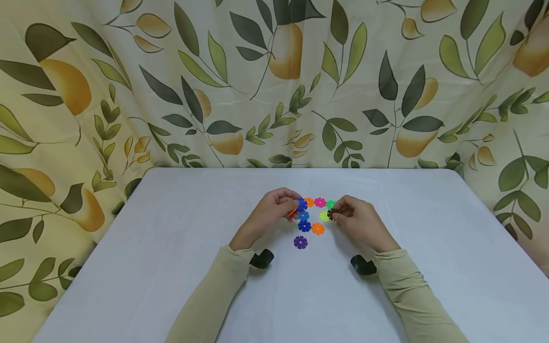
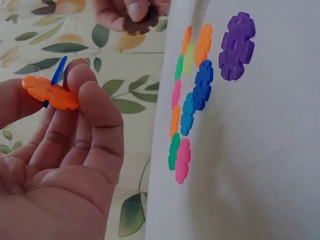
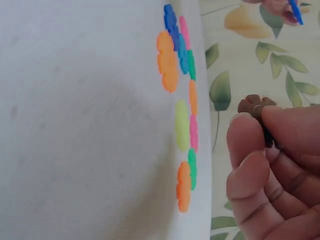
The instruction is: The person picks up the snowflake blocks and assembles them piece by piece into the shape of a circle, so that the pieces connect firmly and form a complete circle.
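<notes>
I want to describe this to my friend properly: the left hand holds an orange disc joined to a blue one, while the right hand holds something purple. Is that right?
Not quite: what the right hand holds is a brown piece, not purple, as the right wrist view shows. The left hand does hold an orange disc joined to a blue one.

The leaf-print curtain (image 1: 266, 105) and white table (image 1: 300, 300) suggest a screened-off indoor space

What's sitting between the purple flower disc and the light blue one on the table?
A dark blue disc lies between the purple disc and the light blue disc, as the head view shows.
</notes>
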Tool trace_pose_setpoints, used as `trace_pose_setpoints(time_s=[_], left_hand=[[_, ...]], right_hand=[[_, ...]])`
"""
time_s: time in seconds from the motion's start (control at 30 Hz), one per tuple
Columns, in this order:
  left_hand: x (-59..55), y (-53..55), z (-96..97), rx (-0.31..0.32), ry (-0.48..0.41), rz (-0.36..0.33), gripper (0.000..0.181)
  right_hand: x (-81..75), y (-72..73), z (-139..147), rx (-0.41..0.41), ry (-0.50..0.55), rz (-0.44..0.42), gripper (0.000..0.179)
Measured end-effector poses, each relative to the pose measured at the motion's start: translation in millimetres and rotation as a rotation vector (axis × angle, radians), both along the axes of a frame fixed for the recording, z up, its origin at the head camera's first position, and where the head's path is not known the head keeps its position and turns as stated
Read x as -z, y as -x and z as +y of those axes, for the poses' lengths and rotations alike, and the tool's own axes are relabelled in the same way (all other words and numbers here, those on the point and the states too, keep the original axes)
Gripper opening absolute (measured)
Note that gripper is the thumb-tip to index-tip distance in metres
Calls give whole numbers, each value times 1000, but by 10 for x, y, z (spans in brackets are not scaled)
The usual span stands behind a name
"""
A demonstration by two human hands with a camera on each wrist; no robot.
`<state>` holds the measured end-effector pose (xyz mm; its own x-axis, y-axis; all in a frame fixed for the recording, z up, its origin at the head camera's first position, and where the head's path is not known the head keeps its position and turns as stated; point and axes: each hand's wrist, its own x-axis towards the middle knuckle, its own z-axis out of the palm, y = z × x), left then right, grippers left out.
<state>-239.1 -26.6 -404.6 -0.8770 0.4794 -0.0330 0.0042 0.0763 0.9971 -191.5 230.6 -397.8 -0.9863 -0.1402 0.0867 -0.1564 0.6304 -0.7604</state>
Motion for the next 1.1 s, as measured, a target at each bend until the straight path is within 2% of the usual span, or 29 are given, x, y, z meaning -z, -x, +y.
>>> trace_pose_setpoints(time_s=[0.2,0.5,0.73,1.1], left_hand=[[5,-4,46,5,4,-40,21],[-2,-39,70,48,-29,-56,19],[-3,-52,83,58,7,-72,21],[0,-73,119,91,27,-66,21]], right_hand=[[-56,-8,-19,-3,80,10,8],[-107,-11,-70,-47,207,10,9],[-126,-28,-126,-84,224,28,10],[-85,-67,-153,-93,239,35,10]])
